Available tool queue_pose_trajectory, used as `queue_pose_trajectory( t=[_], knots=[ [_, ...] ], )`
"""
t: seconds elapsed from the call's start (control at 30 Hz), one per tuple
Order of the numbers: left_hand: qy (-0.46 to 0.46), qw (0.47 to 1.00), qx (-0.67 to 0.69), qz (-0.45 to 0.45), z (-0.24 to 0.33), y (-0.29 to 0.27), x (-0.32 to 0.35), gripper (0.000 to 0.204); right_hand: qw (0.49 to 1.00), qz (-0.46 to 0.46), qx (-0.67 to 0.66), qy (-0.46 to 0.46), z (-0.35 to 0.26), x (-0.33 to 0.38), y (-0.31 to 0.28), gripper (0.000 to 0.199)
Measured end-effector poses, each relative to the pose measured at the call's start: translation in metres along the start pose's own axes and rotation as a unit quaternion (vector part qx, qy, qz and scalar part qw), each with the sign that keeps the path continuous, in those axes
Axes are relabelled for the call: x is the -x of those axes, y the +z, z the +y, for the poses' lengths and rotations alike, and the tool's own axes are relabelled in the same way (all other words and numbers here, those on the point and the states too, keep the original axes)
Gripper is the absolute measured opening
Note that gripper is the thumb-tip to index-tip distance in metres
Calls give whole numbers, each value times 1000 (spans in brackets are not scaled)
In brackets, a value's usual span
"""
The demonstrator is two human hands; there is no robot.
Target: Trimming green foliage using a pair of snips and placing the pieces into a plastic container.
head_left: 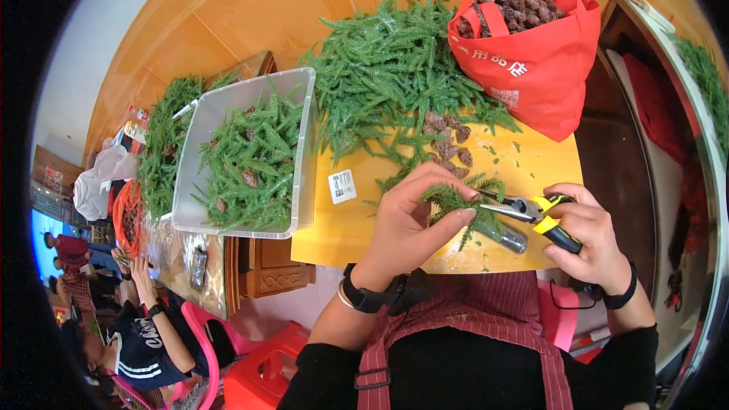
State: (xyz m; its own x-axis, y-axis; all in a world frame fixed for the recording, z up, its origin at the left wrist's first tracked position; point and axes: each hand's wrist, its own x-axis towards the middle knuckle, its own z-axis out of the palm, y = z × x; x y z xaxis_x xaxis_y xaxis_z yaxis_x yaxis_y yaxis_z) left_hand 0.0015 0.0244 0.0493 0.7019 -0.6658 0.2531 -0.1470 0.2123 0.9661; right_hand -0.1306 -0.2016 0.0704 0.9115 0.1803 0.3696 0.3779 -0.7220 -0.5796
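Note:
My left hand [421, 220] pinches a green artificial pine sprig [446, 199] above the near part of the yellow table. In my right hand [588, 231] is a pair of pliers [520, 209] with yellow and black handles. Its jaws reach the sprig beside my left fingertips; what lies between the jaws is too small to make out. Under the pliers a dark, clear-sided cylinder [505, 237] lies on the table. Several brown pine cones [448, 137] are scattered just beyond my left hand.
A pile of pine sprigs [395, 68] covers the table's far side. A red bag [531, 53] of pine cones stands far right. Left is a clear plastic bin [304, 152] of sprigs with cones. A white label [342, 186] lies beside it. Another person [144, 334] works at left.

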Motion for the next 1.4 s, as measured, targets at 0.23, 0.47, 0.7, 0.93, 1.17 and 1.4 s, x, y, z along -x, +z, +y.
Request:
queue_pose_trajectory(
  t=[0.23, 0.47, 0.7, 0.93, 1.17, 1.4],
  knots=[
    [-27, 998, 58, -13, 1, 5, 5, 19, 996, 30, 79, -31, 0, 1, 2, 25],
    [-35, 997, 70, -12, -1, 8, 8, 17, 985, 41, 150, -72, -3, -3, -1, 25],
    [-21, 991, 131, -2, -9, 15, -2, 14, 979, 32, 184, -86, 7, -7, -7, 28],
    [39, 998, 20, 34, -24, 2, 9, 12, 980, -3, 177, -89, 4, -18, 7, 26],
    [75, 993, 26, 93, -51, 25, 1, 23, 979, -44, 173, -99, -20, -18, -9, 19],
    [-17, 987, 160, 1, -22, 12, 2, 21, 980, -72, 158, -94, -20, -25, -9, 13]
  ],
)
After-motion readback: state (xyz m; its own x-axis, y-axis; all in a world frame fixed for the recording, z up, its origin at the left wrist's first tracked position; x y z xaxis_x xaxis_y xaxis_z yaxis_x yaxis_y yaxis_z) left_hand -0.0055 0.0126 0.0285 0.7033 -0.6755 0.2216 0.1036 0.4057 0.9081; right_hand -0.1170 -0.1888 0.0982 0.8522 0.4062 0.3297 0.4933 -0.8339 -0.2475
